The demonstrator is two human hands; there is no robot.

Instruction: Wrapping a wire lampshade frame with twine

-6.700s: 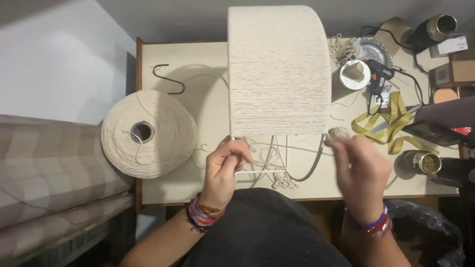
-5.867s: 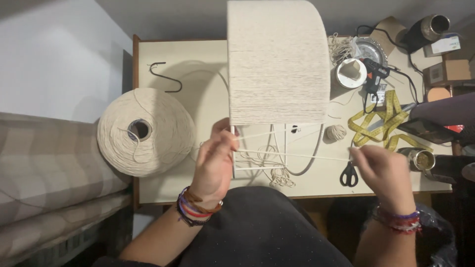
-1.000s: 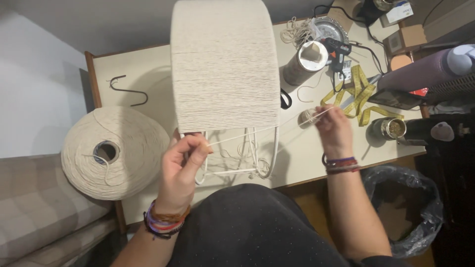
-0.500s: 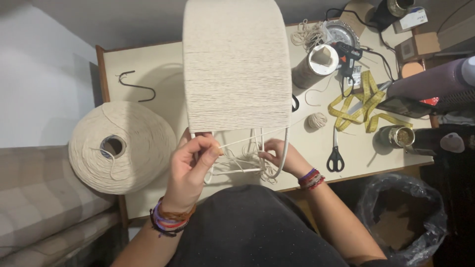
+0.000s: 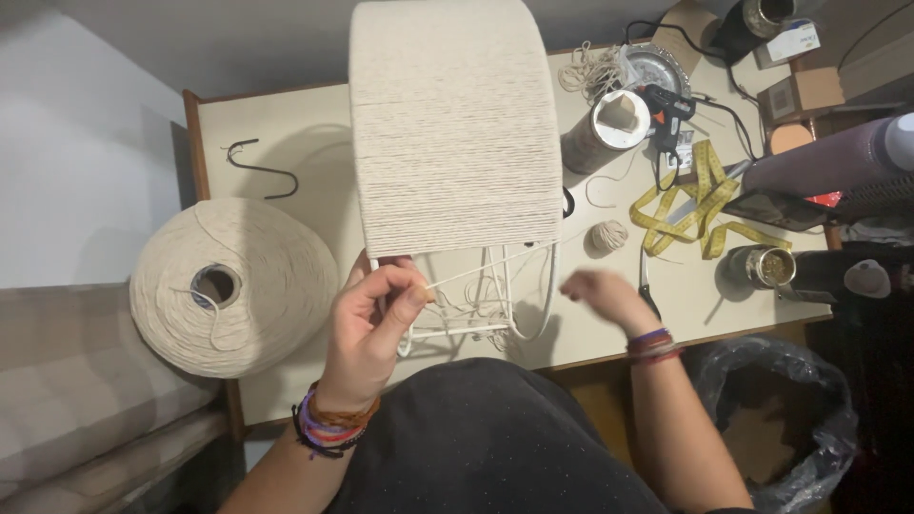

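Tall cylinder lampshade stands upright at the counter's near-middle, wrapped tight w/ cream cord in fine horizontal ribs, matte and slightly fuzzy; bottom part is bare white wire frame, thin rods and a curved ring w/ loose cord tangled inside. Left hand is raised just under the wrapped edge, thumb and fingers closed in a pinch on a taut cord strand that runs up-right across the frame; wrist bent back, stacked woven bracelets on it. Right hand is blurred, low beside the frame's right side, palm down, fingers loosely curled; can't tell if it grips anything. Big cone of the same cream cord lies at the counter's left edge, hollow core facing up. Small cord ball, yellow tape measure, black glue gun sit to the right.
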